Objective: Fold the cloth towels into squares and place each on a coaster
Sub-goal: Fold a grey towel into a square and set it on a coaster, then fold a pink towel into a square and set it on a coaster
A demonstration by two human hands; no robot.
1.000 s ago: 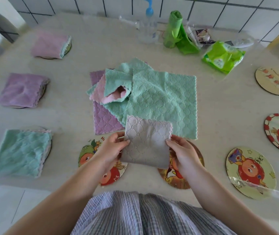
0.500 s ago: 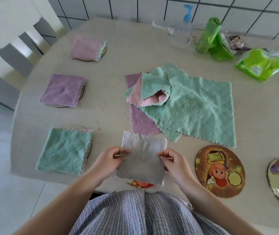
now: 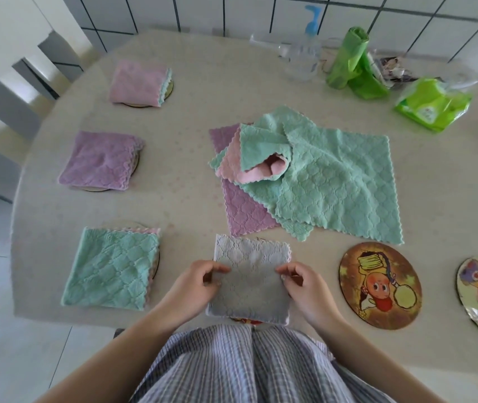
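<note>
Hands, left (image 3: pixel 194 282) and right (image 3: pixel 304 282), pinch the folded grey square cloth towel (image 3: pixel 250 282) by its sides, lower centre, over a mostly hidden round coaster (image 3: pixel 246 320).

Left hand (image 3: pixel 194 282) and right hand (image 3: pixel 304 286) each pinch, forearms angled inward.

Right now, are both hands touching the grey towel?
Touching. Head view: left hand and right hand pinch opposite side edges of the grey towel.
</note>
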